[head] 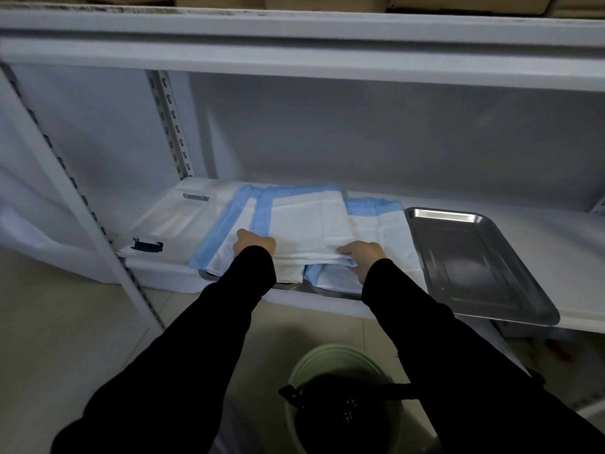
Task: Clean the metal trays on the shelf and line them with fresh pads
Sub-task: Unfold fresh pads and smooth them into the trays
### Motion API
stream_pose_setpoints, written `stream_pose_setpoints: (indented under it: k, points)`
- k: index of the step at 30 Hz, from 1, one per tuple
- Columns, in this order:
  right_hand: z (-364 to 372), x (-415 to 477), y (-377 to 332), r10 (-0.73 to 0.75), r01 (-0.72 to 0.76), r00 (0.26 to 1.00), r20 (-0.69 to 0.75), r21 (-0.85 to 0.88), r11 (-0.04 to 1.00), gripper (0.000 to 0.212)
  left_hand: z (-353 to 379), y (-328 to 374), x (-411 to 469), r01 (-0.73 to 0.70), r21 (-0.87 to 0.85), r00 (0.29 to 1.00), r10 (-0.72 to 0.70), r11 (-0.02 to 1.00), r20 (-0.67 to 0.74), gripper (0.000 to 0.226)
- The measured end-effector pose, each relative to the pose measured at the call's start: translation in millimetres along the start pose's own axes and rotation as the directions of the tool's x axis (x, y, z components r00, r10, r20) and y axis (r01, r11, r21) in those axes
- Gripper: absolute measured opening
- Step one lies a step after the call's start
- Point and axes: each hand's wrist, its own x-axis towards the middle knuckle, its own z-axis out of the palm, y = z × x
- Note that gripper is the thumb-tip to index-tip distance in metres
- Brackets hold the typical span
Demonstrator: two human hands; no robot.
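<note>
A white pad with blue borders (pixel 304 221) lies spread over the middle of the white shelf (pixel 556 231). My left hand (pixel 253 244) grips its near edge on the left. My right hand (pixel 363 255) pinches the same folded edge on the right, fingers curled over it. Under the pad the rims of two metal trays (pixel 334 291) show at the shelf front, each with a blue and white pad inside. A bare metal tray (pixel 474 260) rests to the right, its near corner overhanging the shelf edge.
A clear plastic box with black latches (pixel 170 224) stands at the shelf's left end. A green bin lined with a black bag (pixel 330 365) sits on the floor below my arms. Slotted shelf posts (pixel 170 122) rise at the left. Another shelf board runs overhead.
</note>
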Motion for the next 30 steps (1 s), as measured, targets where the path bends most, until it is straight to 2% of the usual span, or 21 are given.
stream_pose_setpoints:
  k: [3,4,5,6,7,8,9,10,12,16,22,30]
  points:
    - [-2,1,1,-0.089,0.088,0.996,0.018,0.032,0.996,0.042,-2,2,3,0.021,-0.025,1.0,-0.021,0.999,0.013,0.047]
    - [-2,3,1,-0.12,0.12,0.993,0.019,-0.018,0.993,0.045,-3,3,4,0.025,-0.024,0.999,-0.024,0.999,0.023,0.047]
    - [-2,-1,-2,-0.066,0.066,0.998,0.008,0.01,0.998,0.043,-3,5,4,0.024,-0.016,0.999,-0.024,1.0,0.032,0.046]
    - [0,-3,-3,-0.055,0.05,0.998,-0.035,-0.127,0.991,0.043,-3,6,3,0.024,-0.002,0.999,-0.023,1.0,0.045,0.044]
    - [1,-6,-2,-0.156,0.135,0.987,-0.04,-0.328,0.935,0.043,-3,6,3,0.02,0.012,0.998,-0.02,1.0,0.053,0.042]
    - [1,-3,-4,-0.091,0.083,0.995,-0.051,-0.141,0.987,0.041,-3,7,1,0.012,0.023,0.998,-0.013,1.0,0.055,0.04]
    - [0,1,-6,-0.048,0.051,0.998,-0.043,0.092,0.994,0.038,-3,8,0,0.001,0.035,0.999,-0.003,0.999,0.047,0.039]
    - [-1,3,-4,-0.019,0.031,0.997,-0.072,0.177,0.984,0.036,-3,9,-2,-0.015,0.041,0.999,0.013,0.999,0.037,0.038]
    - [-1,6,-2,-0.013,0.025,0.996,-0.086,0.136,0.99,0.034,0,9,-2,-0.068,0.029,0.997,0.068,0.997,0.024,0.042]
    - [-8,7,2,-0.152,0.154,0.984,-0.095,0.023,0.988,0.033,7,15,-10,-0.23,-0.085,0.973,0.23,0.969,-0.015,0.037]
    - [-25,0,2,-0.226,0.232,0.955,-0.191,0.009,0.973,0.032,17,29,-32,-0.378,-0.242,0.924,0.381,0.893,-0.037,0.042]
    - [-65,-1,7,-0.239,0.245,0.901,-0.363,-0.031,0.969,0.033,44,47,-57,-0.341,-0.373,0.875,0.436,0.863,0.209,0.054]
